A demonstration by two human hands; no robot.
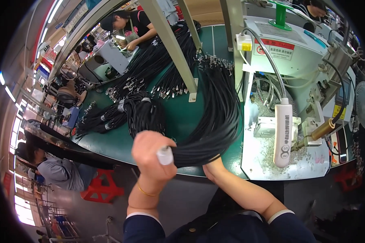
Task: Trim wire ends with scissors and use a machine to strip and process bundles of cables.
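Observation:
A thick bundle of black cables [215, 133] curves from the far side of the green table toward me. Its near end runs up to my left hand [154, 152], a fist closed at the table's front edge. From that fist sticks a short white piece [165, 155], possibly a wrap; its exact kind is unclear. My right hand [212, 167] is under the bend of the bundle, its fingers hidden by the cables. Metal-ended tips [217, 62] show at the bundle's far end. Just beyond my left fist lies another folded black cable bundle [146, 115].
More tied cables [103, 117] lie on the green table [182, 111] to the left. A metal frame post [172, 48] rises from it. Right stands a machine [308, 121] with a white lamp [283, 133] on a bent neck. A co-worker [136, 26] works across; another person [65, 168] sits left.

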